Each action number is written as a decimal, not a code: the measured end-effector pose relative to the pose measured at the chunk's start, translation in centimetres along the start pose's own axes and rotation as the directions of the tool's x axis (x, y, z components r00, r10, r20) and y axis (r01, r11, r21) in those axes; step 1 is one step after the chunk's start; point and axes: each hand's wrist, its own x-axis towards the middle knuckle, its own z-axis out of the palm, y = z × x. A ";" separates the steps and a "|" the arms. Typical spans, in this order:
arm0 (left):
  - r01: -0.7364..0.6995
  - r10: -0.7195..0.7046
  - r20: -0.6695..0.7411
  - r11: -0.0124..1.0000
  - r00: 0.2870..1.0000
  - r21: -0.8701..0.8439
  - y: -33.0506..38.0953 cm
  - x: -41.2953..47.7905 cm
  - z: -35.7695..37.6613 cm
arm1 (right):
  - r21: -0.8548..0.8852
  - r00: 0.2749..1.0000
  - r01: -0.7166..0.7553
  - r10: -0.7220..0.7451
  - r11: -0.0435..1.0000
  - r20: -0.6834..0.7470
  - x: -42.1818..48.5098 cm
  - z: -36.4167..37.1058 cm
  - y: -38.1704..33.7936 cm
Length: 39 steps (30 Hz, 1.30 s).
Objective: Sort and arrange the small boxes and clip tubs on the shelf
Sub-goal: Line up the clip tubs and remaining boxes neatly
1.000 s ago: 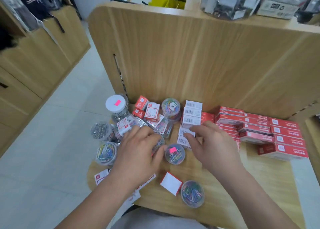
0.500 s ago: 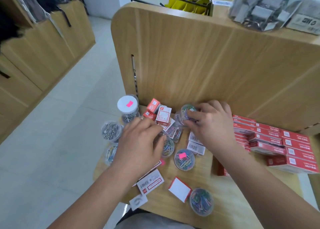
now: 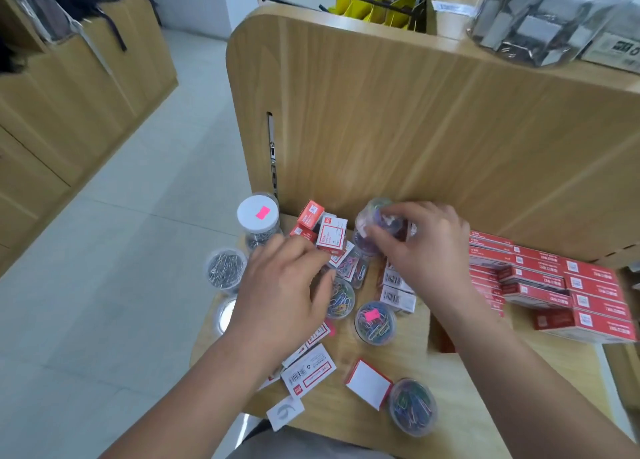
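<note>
On the wooden shelf (image 3: 405, 358), one round clear jar (image 3: 258, 216) has a white lid and a pink sticker. The left hand (image 3: 280, 295) hovers palm down with bent fingers; I cannot tell if they hold anything. Small red-and-white card boxes (image 3: 330, 233) lie jumbled. The right hand (image 3: 426, 250) has its fingers clamped round a clear tub (image 3: 375, 223) of coloured clips, by the back wall. Long red boxes (image 3: 554, 285) are stacked at the right, and their writing is blurred.

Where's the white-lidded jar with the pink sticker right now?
Head view: the white-lidded jar stands at the far-left corner of the shelf, left of the small red boxes, behind the silver-clip tub.
</note>
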 end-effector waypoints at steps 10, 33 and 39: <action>-0.027 0.026 0.045 1.000 0.999 0.006 1.0 0.0 0.5 | -0.148 0.991 0.111 -0.099 0.983 0.092 -1.0 1.7 0.4; -0.047 0.047 0.105 0.999 0.993 0.002 1.9 -3.3 2.0 | -0.101 0.981 0.172 -0.160 0.980 0.112 -5.1 -0.6 5.8; -0.042 0.046 0.118 0.998 0.992 -0.038 3.7 -2.5 2.7 | 0.110 0.989 0.014 -0.030 0.994 0.144 -5.0 -1.7 5.3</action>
